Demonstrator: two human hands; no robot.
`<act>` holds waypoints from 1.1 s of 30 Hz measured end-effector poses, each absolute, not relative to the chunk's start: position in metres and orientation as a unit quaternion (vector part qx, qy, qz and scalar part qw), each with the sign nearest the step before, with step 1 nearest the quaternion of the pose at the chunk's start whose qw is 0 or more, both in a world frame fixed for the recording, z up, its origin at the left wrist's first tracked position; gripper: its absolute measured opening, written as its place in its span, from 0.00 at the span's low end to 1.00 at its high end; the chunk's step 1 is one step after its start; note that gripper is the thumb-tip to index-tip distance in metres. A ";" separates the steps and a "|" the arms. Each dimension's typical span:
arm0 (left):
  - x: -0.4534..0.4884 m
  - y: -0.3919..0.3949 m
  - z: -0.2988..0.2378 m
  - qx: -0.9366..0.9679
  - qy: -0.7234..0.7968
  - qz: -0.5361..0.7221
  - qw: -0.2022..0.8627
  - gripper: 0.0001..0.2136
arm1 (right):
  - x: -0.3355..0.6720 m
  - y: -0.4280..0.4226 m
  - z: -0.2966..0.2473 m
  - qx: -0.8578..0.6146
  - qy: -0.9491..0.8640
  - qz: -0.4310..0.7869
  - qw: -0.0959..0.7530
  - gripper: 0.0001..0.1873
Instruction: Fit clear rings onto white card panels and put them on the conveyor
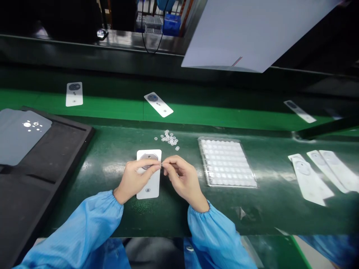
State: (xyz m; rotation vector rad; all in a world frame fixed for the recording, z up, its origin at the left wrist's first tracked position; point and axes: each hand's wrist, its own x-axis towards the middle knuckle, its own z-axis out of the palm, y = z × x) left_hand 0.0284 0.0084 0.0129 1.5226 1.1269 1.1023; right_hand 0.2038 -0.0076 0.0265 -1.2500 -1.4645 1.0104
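A white rectangular card (153, 186) with a dark round part near its top lies on the green bench in front of me. My left hand (134, 180) rests on the card, its fingers pinched at the card's right edge. My right hand (182, 179) is pinched too, and its fingertips meet the left hand's. Between the fingertips is a tiny piece that I cannot make out. A small heap of clear round discs (169, 138) lies just beyond the card.
A clear plastic tray (227, 162) of small cells sits to the right. Three white cards (319, 175) lie at far right. More cards (74, 94) (158, 104) (300, 111) ride the green belt behind. A black tray (47, 157) with a grey sheet stands at left.
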 end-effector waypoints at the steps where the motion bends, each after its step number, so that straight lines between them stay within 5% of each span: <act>1: 0.028 0.009 0.013 0.622 0.451 0.447 0.458 0.07 | 0.205 -0.008 0.026 -0.502 -0.625 0.378 0.464 0.13; 11: 0.027 0.008 0.016 0.677 0.444 0.390 0.438 0.09 | 0.212 -0.012 0.032 -0.490 -0.754 0.213 0.383 0.10; 22: 0.025 0.008 0.016 0.704 0.438 0.405 0.386 0.06 | 0.208 -0.013 0.025 -0.502 -0.713 0.253 0.419 0.09; 29: 0.024 0.007 0.016 0.688 0.408 0.424 0.425 0.06 | 0.216 -0.010 0.021 -0.442 -0.764 0.170 0.438 0.10; 33: 0.022 0.005 0.012 0.692 0.414 0.450 0.384 0.06 | 0.214 -0.014 0.031 -0.515 -0.684 0.281 0.433 0.11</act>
